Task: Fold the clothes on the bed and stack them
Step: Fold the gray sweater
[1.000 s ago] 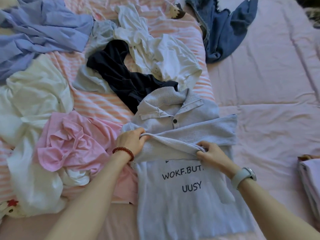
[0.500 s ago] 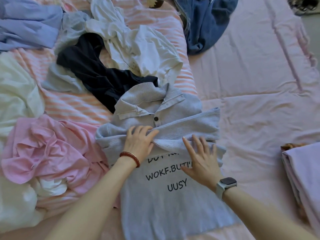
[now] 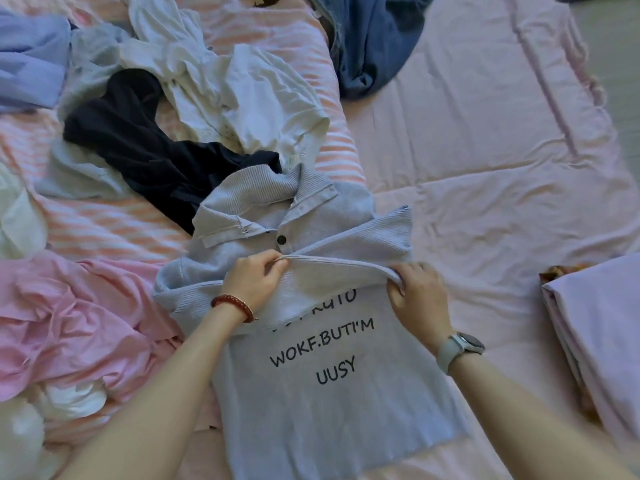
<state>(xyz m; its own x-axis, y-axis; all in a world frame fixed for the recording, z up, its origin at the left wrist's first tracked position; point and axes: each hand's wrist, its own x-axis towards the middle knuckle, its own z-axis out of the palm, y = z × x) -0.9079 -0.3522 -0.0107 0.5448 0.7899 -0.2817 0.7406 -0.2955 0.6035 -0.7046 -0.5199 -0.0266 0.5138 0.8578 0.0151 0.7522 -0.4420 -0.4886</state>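
Grey ribbed sleeve [image 3: 339,271], folded across the chest of the grey shirt [image 3: 329,403], is pinched along its edge by both hands: the left hand [image 3: 254,282] with fingers curled round the fold near the button, the right hand [image 3: 417,296] gripping its other end. The shirt lies flat on the pink bed sheet [image 3: 485,150]. Left of it lies a crumpled pink garment [image 3: 76,323]; beyond it, black [image 3: 145,147] and white clothes [image 3: 228,95]; a folded stack [image 3: 602,341] lies at right.

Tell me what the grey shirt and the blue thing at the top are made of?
The grey polo shirt looks like soft ribbed knit, probably cotton: fine ridges run along its collar and sleeves. The blue garment looks like denim, thick, matte and heavy-creased, though I can't be sure.
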